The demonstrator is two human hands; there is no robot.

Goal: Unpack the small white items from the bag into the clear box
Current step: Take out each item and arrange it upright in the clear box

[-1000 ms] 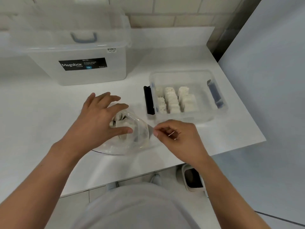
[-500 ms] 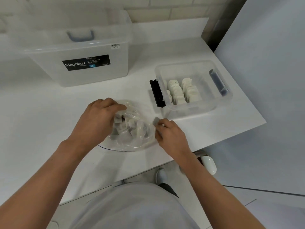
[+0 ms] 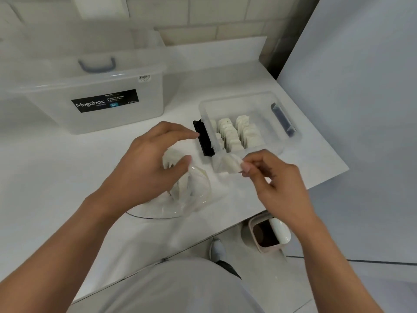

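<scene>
Far beyond the left hand [image 3: 144,168], toward the wall: a large translucent storage tub [image 3: 94,123], lid on, black label facing forward, grey handle on top. Fingers of that hand curled, gripping the gathered top of the clear plastic bag [image 3: 194,195]. Bag under and just right of the hand, resting on the white table [image 3: 56,177], pale contents blurred through the plastic. Just beyond the left fingertips: the black latch [image 3: 204,141] on the near-left end of the clear box [image 3: 293,141].

Between the two hands, clear of the bag: one small white item [image 3: 226,166], pinched at its right edge between thumb and forefinger of the right hand [image 3: 275,181], other fingers loosely curled. Held above the table, just short of the box's near wall. Hands apart, each clamped on its own thing.

Beyond the right hand: the clear box itself, open-topped, with rows of white items [image 3: 237,134] standing on edge toward its left end and a blue-grey latch [image 3: 283,120] at its far right end. Below the right wrist, down on the floor: a small bin [image 3: 268,231]. Left of it, the toe of a shoe [image 3: 217,247].
</scene>
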